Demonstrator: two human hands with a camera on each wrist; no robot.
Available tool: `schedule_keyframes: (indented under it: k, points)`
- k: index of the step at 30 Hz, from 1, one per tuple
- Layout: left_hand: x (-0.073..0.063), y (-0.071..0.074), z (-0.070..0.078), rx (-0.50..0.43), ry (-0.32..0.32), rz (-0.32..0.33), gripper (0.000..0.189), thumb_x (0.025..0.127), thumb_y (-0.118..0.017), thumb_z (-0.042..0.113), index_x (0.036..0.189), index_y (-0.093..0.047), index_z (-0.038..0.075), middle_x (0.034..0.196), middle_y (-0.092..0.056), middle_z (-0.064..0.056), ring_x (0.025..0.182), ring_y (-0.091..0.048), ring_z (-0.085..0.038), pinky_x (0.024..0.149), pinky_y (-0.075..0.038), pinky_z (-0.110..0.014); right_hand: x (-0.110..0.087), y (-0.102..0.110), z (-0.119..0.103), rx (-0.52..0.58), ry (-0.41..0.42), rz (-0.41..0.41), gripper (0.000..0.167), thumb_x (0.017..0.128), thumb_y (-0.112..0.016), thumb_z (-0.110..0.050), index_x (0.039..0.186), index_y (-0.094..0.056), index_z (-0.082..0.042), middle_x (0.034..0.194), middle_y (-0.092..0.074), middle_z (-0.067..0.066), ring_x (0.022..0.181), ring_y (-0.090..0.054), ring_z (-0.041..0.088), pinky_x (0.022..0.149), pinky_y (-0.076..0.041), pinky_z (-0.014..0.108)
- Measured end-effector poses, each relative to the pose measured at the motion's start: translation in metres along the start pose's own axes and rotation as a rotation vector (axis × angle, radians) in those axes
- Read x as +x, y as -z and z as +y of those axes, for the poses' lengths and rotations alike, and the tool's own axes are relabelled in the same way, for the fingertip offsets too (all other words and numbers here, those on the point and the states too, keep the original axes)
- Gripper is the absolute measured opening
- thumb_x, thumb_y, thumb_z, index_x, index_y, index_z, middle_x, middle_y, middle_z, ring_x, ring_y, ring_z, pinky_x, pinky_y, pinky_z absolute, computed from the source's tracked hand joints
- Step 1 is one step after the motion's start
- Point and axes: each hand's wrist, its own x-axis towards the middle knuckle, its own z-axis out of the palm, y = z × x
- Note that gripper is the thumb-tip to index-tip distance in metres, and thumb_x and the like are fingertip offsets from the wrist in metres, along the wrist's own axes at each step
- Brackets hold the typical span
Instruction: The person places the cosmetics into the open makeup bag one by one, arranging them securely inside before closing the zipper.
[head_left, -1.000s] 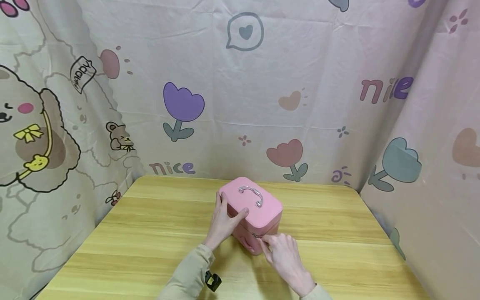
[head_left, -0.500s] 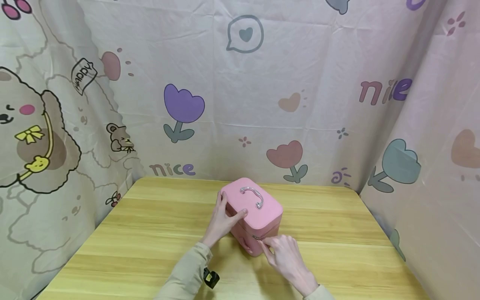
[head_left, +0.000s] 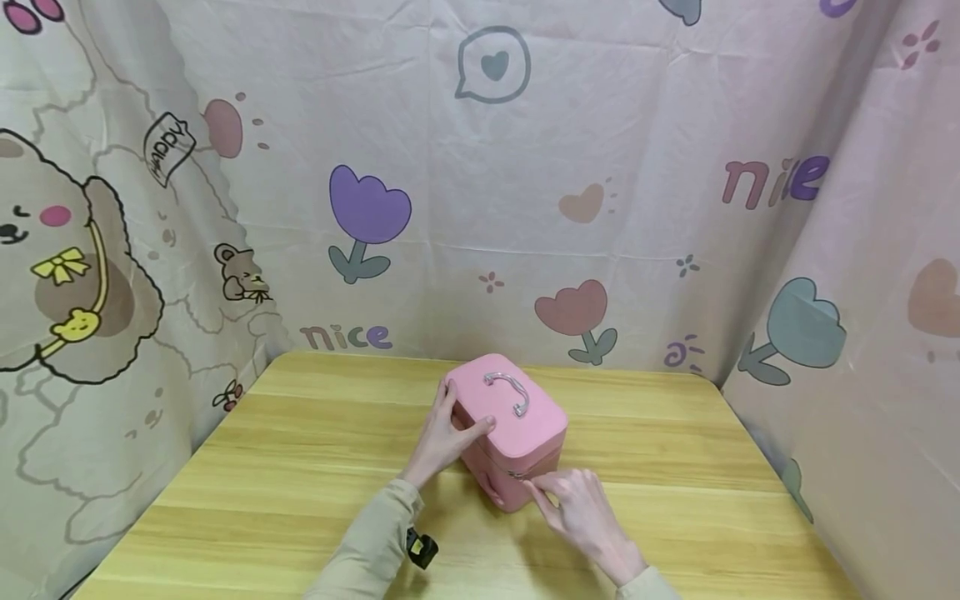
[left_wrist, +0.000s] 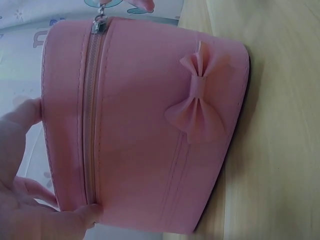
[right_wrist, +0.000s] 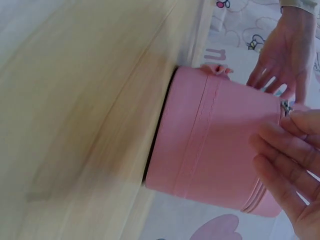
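A pink vanity case [head_left: 510,408] with a silver handle [head_left: 508,392] on its lid stands at an angle on the wooden table. My left hand [head_left: 442,433] grips the lid's left side, thumb on the top edge and fingers along the side. At the near corner, my right hand [head_left: 581,508] pinches the zipper pull; its fingertips hide most of it. In the left wrist view the zipper slider [left_wrist: 99,25] sits at the case's corner, and the zipper teeth [left_wrist: 90,100] run closed along the side. A pink bow [left_wrist: 197,95] decorates that side.
The wooden table [head_left: 300,467] extends around the case on every side. Behind and beside it hangs a printed cloth [head_left: 465,167] with flowers and bears. A small black device [head_left: 422,547] is on my left wrist.
My right hand has shifted slightly right with the zipper pull, the slider following a little at the corner. The case has slid very slightly right, with the left hand still holding it.
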Motion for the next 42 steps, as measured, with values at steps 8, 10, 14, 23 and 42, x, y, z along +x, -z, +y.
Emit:
schedule_keyframes:
  k: [8,10,14,23,42]
  points:
    - [0.007,0.003,-0.003,-0.049,-0.019,-0.045,0.105,0.084,-0.08,0.035,0.158,-0.016,-0.004,0.17,-0.006,-0.019,0.156,-0.013,-0.04,0.125,-0.022,-0.053,-0.002,0.004,0.01,0.055,-0.011,-0.019,0.009,0.075,-0.082,-0.006,0.076,-0.078,-0.013,0.058,-0.069,-0.008,0.051,-0.023,-0.016,0.046,-0.018,0.0]
    - [0.009,0.004,-0.004,-0.07,-0.022,-0.06,0.106,0.084,-0.081,0.034,0.158,-0.015,-0.005,0.17,-0.005,-0.02,0.156,-0.012,-0.04,0.125,-0.022,-0.052,-0.004,0.006,0.014,0.05,-0.023,-0.011,0.009,0.075,-0.082,-0.005,0.075,-0.077,-0.013,0.059,-0.07,-0.007,0.049,-0.027,-0.014,0.045,-0.022,0.0]
    - [0.015,0.005,-0.009,-0.159,-0.014,-0.097,0.106,0.084,-0.081,0.028,0.158,-0.012,-0.006,0.169,-0.001,-0.022,0.156,-0.012,-0.04,0.124,-0.024,-0.048,-0.008,0.009,0.022,0.03,-0.058,0.023,0.01,0.073,-0.082,-0.003,0.074,-0.076,-0.011,0.064,-0.073,-0.003,0.047,-0.05,-0.006,0.047,-0.04,0.006]
    - [0.024,0.004,-0.019,-0.227,-0.008,-0.151,0.104,0.086,-0.08,0.027,0.159,-0.013,-0.001,0.17,0.001,-0.018,0.157,-0.008,-0.038,0.125,-0.023,-0.047,-0.01,0.011,0.029,0.052,-0.095,-0.027,0.008,0.079,-0.08,-0.006,0.079,-0.077,-0.013,0.068,-0.074,-0.005,0.055,-0.052,-0.008,0.051,-0.043,0.009]
    - [-0.028,-0.04,0.025,0.042,0.06,0.101,0.115,0.081,-0.08,0.048,0.16,-0.012,-0.001,0.155,-0.016,-0.025,0.144,-0.023,-0.047,0.115,-0.034,-0.066,-0.01,0.012,0.031,0.075,-0.159,-0.107,0.004,0.088,-0.075,-0.014,0.085,-0.078,-0.015,0.075,-0.077,-0.005,0.056,-0.044,-0.013,0.051,-0.033,0.004]
